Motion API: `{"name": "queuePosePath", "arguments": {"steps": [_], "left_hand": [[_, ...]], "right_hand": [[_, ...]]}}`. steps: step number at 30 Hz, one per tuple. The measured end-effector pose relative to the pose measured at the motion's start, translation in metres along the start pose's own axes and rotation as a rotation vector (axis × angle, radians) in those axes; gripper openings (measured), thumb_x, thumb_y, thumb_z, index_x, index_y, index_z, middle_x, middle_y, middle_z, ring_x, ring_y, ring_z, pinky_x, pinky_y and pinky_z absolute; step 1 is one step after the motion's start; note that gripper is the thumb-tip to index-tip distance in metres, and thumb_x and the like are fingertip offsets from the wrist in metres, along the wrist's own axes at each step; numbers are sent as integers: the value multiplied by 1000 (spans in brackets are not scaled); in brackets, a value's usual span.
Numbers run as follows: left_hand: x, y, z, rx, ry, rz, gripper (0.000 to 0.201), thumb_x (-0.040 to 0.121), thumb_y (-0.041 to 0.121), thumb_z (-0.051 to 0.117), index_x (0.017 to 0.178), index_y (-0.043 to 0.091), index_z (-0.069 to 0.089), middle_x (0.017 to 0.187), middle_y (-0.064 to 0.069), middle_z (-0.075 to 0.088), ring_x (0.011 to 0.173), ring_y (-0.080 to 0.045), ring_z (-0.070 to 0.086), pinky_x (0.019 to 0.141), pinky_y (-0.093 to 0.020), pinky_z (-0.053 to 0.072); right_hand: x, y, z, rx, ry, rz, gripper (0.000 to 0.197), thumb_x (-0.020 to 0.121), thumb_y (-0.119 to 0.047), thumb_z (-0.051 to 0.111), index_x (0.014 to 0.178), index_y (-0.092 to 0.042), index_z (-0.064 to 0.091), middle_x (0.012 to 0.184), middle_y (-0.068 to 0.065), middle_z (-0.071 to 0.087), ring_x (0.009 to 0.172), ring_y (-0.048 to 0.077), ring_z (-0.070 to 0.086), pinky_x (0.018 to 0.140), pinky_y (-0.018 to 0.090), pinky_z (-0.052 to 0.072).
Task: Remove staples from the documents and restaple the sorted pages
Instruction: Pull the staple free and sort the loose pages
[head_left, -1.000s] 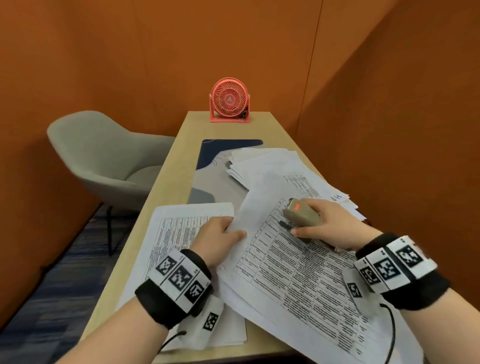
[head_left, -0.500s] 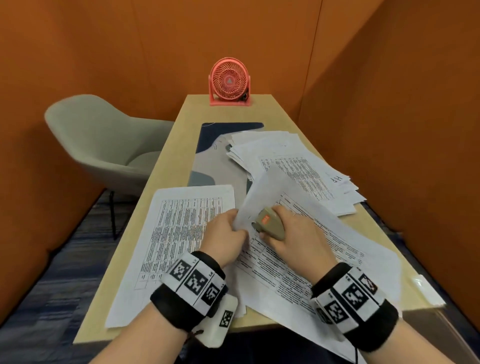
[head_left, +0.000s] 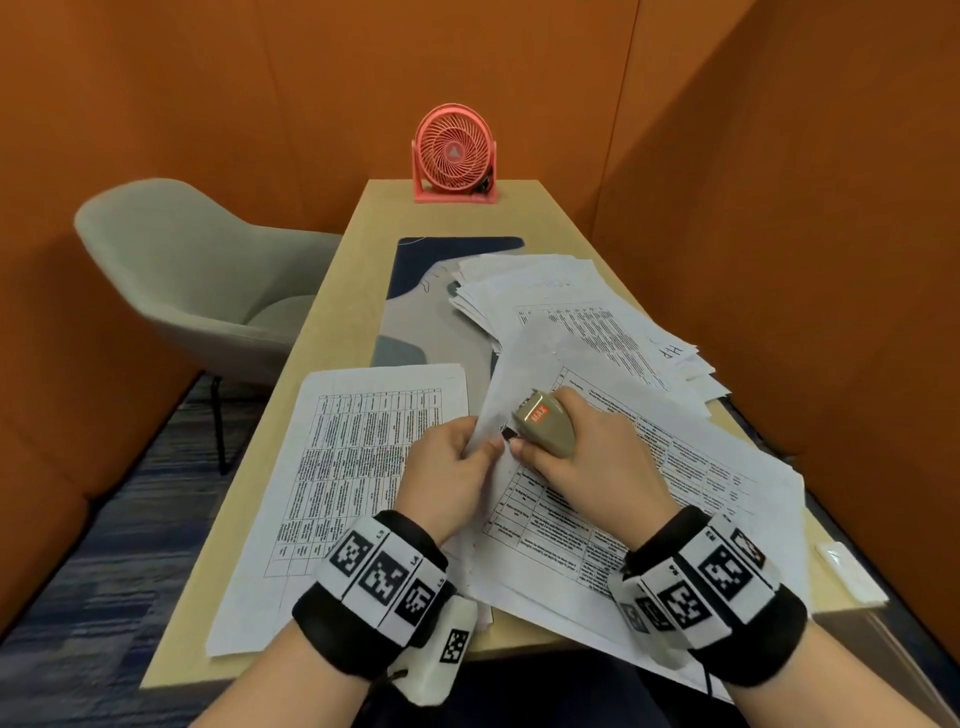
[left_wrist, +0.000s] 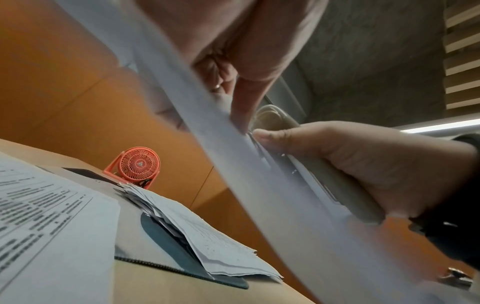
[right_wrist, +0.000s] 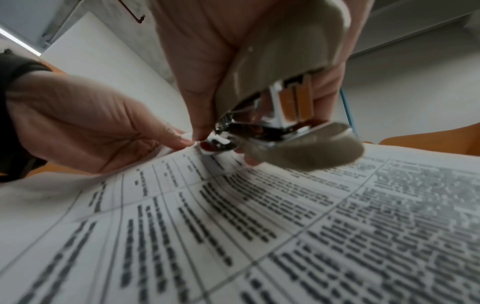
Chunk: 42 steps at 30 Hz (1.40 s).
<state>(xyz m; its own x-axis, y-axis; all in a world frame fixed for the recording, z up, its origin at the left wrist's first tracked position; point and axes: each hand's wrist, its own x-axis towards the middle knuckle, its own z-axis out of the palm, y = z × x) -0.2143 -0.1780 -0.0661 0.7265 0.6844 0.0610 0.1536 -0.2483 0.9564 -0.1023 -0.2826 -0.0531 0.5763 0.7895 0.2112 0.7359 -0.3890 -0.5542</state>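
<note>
My right hand (head_left: 563, 457) grips a beige stapler (head_left: 545, 423) with an orange label. Its metal tip (right_wrist: 218, 144) sits at the upper left corner of a printed document (head_left: 623, 499) that slopes up off the desk. My left hand (head_left: 457, 467) pinches that same corner between thumb and fingers (left_wrist: 241, 109), right beside the stapler's tip. In the left wrist view the stapler (left_wrist: 319, 164) lies against the raised document (left_wrist: 259, 185). Whether a staple sits under the tip is hidden. A second printed document (head_left: 353, 467) lies flat on the desk to the left.
A loose pile of papers (head_left: 571, 306) lies further back on a dark and grey desk mat (head_left: 415, 312). A pink fan (head_left: 454, 153) stands at the desk's far end. A grey chair (head_left: 197, 280) is on the left, orange walls close by, and a small white object (head_left: 847, 571) at the right edge.
The right hand brought the stapler left and nearer, from mid-page to the document's corner. The left hand went from lying on the page edge to pinching and lifting that corner.
</note>
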Motion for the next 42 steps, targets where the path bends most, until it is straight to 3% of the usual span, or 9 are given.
{"name": "queuePosePath", "arguments": {"steps": [7,12,15,19,25,30,34,37,42], "left_hand": [[-1,2,0,-52,-46,9,19,85,22,63,67,24,69,69,1,70,72,-23,66,78,-52,53],[-2,8,0,-129,-50,22,27,77,32,53,86,12,69,85,-7,73,87,-29,68,84,-50,52],[0,11,-1,-260,-1,-28,21,74,26,53,76,16,71,87,-12,71,85,-27,65,86,-45,49],[3,11,-3,-367,-27,-111,25,90,10,55,70,12,70,76,-12,68,81,-23,59,86,-41,46],[7,13,-1,-573,-33,-232,23,90,2,50,72,2,64,59,-3,68,58,-8,64,63,-15,52],[8,14,0,-658,-27,-311,20,90,1,49,77,-3,63,63,-9,67,56,-13,63,55,-16,52],[7,12,3,-639,-20,-322,17,90,3,51,79,-3,63,72,-13,64,66,-19,59,59,-20,52],[7,13,4,-601,0,-308,18,90,4,52,77,-1,63,72,-14,64,66,-19,59,63,-22,51],[4,16,7,-630,41,-330,20,90,0,51,72,0,61,60,-9,63,54,-15,57,53,-18,50]], "right_hand": [[5,2,-3,68,28,-24,34,76,-54,66,88,-27,49,79,-4,64,77,21,61,69,38,48],[10,-3,-9,-17,29,-42,41,74,-67,58,85,-30,45,79,-3,63,77,22,59,65,36,48],[8,-4,-9,-46,47,-56,42,74,-67,58,86,-28,47,79,-3,64,78,23,60,66,38,50],[3,-8,-9,-113,34,-73,38,77,-61,60,90,-27,48,81,-3,64,81,22,60,62,30,43],[1,-11,-7,-137,96,-187,33,81,-54,62,92,-25,50,77,-6,64,73,21,60,57,31,43],[-5,-10,-3,-146,232,-320,29,79,-50,61,94,-27,52,69,-5,63,61,23,59,48,26,37],[-5,-10,-1,-170,293,-392,32,81,-57,46,94,-28,49,66,-2,61,55,26,58,42,31,44],[-7,-9,-1,-182,332,-427,33,82,-55,46,93,-25,53,64,-1,59,51,26,56,39,31,43],[-7,-10,-1,-310,359,-469,30,81,-47,50,91,-20,59,61,-1,54,45,24,52,41,22,28]]}}
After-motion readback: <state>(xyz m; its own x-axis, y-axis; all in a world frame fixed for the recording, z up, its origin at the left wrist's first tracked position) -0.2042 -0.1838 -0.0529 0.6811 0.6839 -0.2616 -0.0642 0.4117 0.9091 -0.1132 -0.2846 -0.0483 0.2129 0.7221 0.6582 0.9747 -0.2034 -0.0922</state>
